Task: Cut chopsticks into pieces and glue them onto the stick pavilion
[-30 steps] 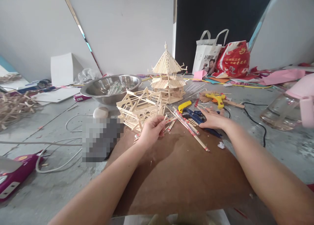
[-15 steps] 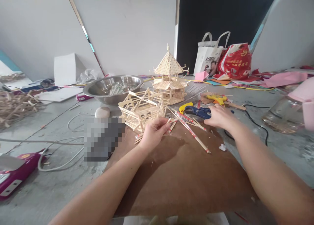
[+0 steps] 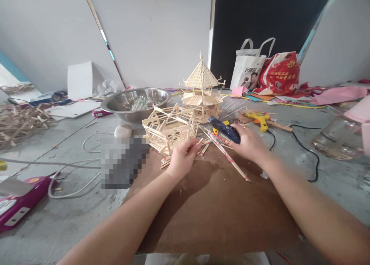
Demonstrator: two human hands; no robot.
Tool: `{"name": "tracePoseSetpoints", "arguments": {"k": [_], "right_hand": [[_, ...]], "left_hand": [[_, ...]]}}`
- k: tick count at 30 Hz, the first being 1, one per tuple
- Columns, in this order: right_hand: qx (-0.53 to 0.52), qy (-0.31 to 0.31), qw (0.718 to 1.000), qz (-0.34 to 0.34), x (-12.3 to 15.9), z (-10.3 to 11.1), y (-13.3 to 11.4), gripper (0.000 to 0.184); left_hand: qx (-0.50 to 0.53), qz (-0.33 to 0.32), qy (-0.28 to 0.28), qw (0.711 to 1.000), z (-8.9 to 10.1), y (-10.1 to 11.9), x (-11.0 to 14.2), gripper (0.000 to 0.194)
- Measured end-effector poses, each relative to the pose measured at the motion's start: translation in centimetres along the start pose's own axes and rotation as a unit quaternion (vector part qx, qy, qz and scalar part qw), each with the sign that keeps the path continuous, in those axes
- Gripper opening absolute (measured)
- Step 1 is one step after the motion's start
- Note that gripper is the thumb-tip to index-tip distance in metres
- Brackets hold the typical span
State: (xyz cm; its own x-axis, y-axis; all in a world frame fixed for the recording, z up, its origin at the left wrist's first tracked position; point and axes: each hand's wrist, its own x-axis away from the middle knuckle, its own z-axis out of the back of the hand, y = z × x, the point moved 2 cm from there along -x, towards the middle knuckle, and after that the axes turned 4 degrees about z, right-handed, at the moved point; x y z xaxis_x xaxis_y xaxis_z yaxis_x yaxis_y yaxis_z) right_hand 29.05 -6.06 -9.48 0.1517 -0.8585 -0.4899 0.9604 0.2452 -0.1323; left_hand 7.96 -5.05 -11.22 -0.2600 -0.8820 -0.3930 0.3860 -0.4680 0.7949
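Note:
My left hand [image 3: 182,159] is closed in a pinch on a thin wooden stick [image 3: 199,141], just in front of a low stick-built frame model [image 3: 169,127]. My right hand [image 3: 249,143] grips a blue and yellow cutter [image 3: 224,128] and holds it lifted above several loose red-tipped chopsticks [image 3: 228,157] that lie on a brown board [image 3: 214,207]. Behind the frame stands a stick pagoda model [image 3: 202,89].
A steel bowl [image 3: 135,103] sits at the left rear, with a yellow glue gun [image 3: 258,118] and its black cord [image 3: 313,157] at the right. A glass jar [image 3: 335,140] lies far right. Bags [image 3: 266,70] stand at the back. White cables [image 3: 72,180] and a magenta device [image 3: 20,203] lie left.
My right hand has closed on the blue cutter, lifted it off the table and carried it left toward the sticks. My left hand has kept its pinch on the stick.

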Motion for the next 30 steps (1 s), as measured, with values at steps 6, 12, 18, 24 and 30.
{"name": "tracePoseSetpoints", "arguments": {"k": [6, 12, 18, 24, 30], "right_hand": [[-0.033, -0.038, 0.995, 0.081, 0.7, 0.0, -2.5, 0.048], [-0.024, -0.040, 0.995, 0.089, 0.9, -0.1, -3.2, 0.048], [-0.022, -0.062, 0.994, 0.085, 1.1, 0.0, -3.5, 0.053], [-0.020, -0.066, 0.994, 0.082, 1.0, 0.2, -3.5, 0.051], [-0.024, -0.071, 0.994, 0.085, 1.1, 0.1, -3.4, 0.052]], "left_hand": [[-0.040, -0.031, 0.019, 0.999, 0.2, 0.6, 0.1, 0.018], [-0.007, -0.043, 0.015, 0.999, 0.0, 0.4, 0.3, 0.017], [-0.024, -0.047, 0.014, 0.999, 0.1, 0.2, 0.4, 0.014], [-0.053, -0.061, 0.011, 0.997, 0.2, 0.8, 0.4, 0.014], [-0.050, -0.056, 0.015, 0.997, 0.2, 1.1, 0.4, 0.015]]}}
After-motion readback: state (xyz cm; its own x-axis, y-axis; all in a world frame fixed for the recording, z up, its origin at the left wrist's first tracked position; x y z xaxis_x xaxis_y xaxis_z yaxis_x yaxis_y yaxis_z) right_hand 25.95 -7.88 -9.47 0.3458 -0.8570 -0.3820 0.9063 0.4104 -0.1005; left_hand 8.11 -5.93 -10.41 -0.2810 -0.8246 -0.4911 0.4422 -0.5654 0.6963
